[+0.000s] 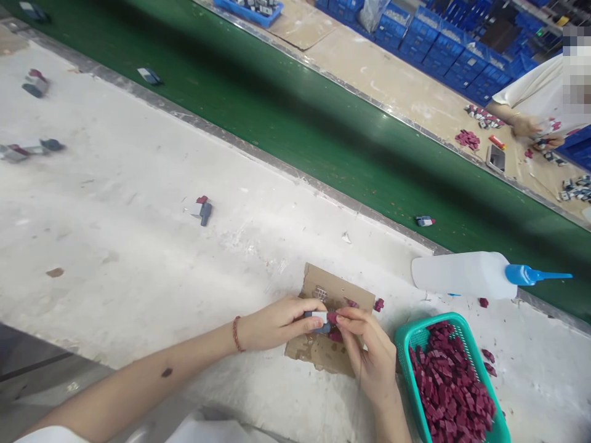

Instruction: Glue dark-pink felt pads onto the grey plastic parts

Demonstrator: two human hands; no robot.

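left hand: pinching grey-white block
right hand: pinching maroon piece
maroon piece: aligning squarely is probably helping

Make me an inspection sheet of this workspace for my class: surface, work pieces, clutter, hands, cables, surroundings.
Surface: whitish table, stained; torn cardboard under the hands.
Work pieces: grey-and-white piece and small dark red piece, both held; teal basket holding many red parts.
Clutter: bottle with blue nozzle; brown scrap.
Hands: left hand grips the grey-and-white piece; right hand pinches the small dark red piece at its end.
Cables: nothing seen.
Surroundings: green belt beyond the table; blue crates; another person's hand at the far bench.
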